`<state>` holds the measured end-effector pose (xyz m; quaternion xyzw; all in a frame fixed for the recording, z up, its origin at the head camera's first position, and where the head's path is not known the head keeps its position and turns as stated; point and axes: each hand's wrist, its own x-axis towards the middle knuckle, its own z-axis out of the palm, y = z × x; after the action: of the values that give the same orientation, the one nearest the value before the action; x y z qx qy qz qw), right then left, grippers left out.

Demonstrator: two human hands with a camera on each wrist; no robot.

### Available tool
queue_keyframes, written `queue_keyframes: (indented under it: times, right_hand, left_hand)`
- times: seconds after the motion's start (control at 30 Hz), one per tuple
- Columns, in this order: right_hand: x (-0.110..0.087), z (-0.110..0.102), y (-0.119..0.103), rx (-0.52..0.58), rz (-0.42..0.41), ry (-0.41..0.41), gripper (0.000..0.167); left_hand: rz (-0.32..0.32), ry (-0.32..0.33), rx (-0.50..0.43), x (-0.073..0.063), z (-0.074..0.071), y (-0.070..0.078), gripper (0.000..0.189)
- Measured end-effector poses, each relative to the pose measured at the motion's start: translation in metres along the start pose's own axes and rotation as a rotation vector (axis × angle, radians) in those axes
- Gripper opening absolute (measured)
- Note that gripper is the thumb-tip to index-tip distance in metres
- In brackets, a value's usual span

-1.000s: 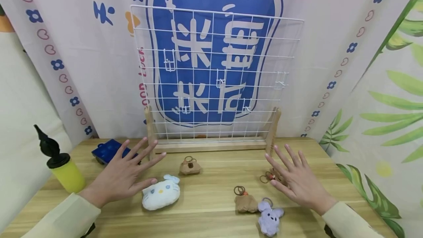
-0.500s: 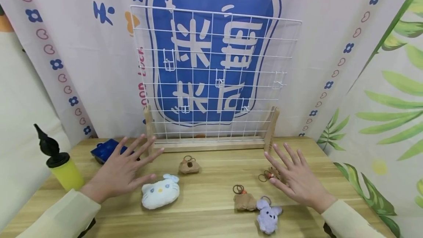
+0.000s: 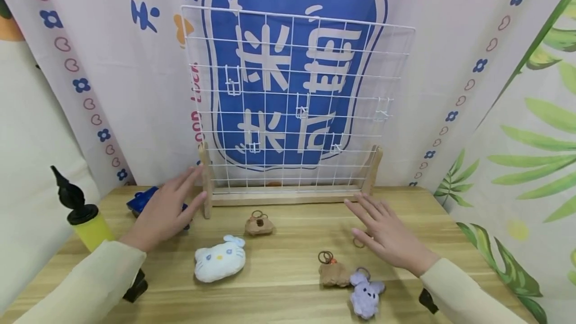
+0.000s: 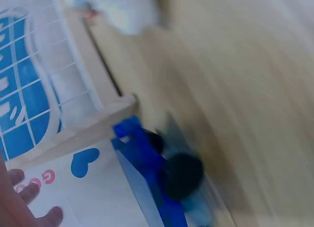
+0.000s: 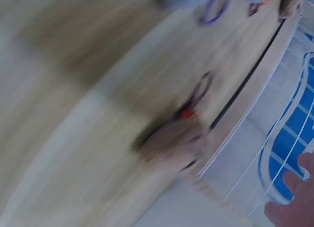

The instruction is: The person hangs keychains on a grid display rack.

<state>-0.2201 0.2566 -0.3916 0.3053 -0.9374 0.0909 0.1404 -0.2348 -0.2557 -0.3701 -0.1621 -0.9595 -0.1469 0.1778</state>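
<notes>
My left hand (image 3: 162, 209) hovers by the rack's left post, above a blue toy (image 3: 143, 199) that it partly covers. A black wheel-like disc shows on that toy in the left wrist view. The right hand (image 3: 389, 238), palm down with fingers extended, is over a brown plush keychain (image 5: 171, 141); from the head only its ring shows. Neither hand holds anything. A white cat plush (image 3: 220, 260) lies right of my left forearm, with a brown plush keychain (image 3: 259, 225) behind it. Another brown plush keychain (image 3: 334, 275) touches a lilac plush keychain (image 3: 366, 296) left of my right forearm.
A white wire grid rack stands in a wooden base (image 3: 288, 198) at the table's back, carrying several white wire hooks (image 3: 233, 86). Behind it hangs a printed curtain (image 3: 153, 94). A yellow hand pump (image 3: 92, 231) with a black nozzle stands at far left.
My left hand has moved up toward the rack's left post, its spread fingers drawing together. The right hand has shifted left, fingers less spread, covering more of the keychain. The plushes have not moved.
</notes>
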Motion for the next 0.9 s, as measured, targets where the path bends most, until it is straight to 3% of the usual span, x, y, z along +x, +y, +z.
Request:
queue_keyframes:
  times: [0.2, 0.33, 0.6, 0.9]
  right_hand:
    - [0.035, 0.002, -0.030, 0.192, -0.029, -0.082, 0.060]
    - [0.059, 0.004, -0.057, 0.373, 0.008, -0.171, 0.057]
    - [0.111, 0.031, -0.110, 0.623, -0.012, -0.221, 0.035]
    - [0.147, 0.061, -0.157, 0.721, -0.007, -0.260, 0.026]
  left_hand:
    - [-0.168, -0.025, -0.349, 0.024, -0.002, -0.002, 0.078]
    - [-0.284, -0.077, -0.487, 0.037, 0.001, -0.002, 0.083]
    - [-0.472, -0.132, -0.635, 0.054, 0.014, -0.002, 0.080]
    - [-0.499, -0.163, -0.650, 0.059, 0.022, -0.007, 0.070]
